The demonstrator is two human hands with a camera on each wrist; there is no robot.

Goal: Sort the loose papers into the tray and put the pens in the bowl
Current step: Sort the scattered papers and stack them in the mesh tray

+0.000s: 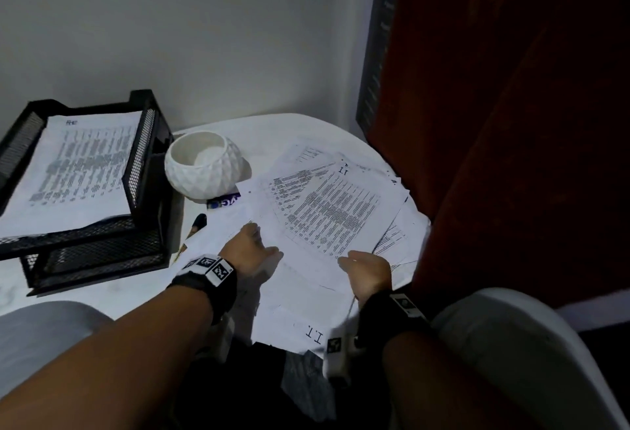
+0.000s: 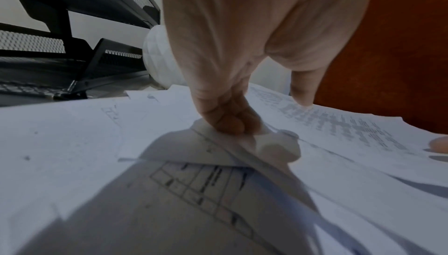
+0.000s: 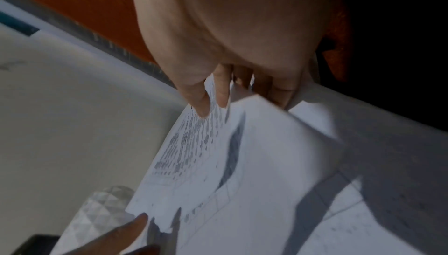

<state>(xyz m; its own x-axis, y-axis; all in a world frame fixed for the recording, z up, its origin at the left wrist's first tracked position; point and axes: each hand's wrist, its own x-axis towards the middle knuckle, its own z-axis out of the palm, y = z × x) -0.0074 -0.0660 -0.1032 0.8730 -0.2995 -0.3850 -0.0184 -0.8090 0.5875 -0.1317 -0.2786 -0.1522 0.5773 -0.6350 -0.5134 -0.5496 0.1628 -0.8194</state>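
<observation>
On the bench (image 1: 272,129), loose papers (image 1: 327,211) spread right of white bowl (image 1: 201,165), left hand (image 1: 250,247) fingers curled pinching a sheet, right hand (image 1: 368,271) pinching printed sheet's edge, black tray (image 1: 143,157) holding papers far left

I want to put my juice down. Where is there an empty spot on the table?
Bare white tabletop shows behind the white faceted bowl, towards the wall, and at the near left in front of the black mesh tray. The right half is crowded: loose printed papers overlap there under both hands.
</observation>
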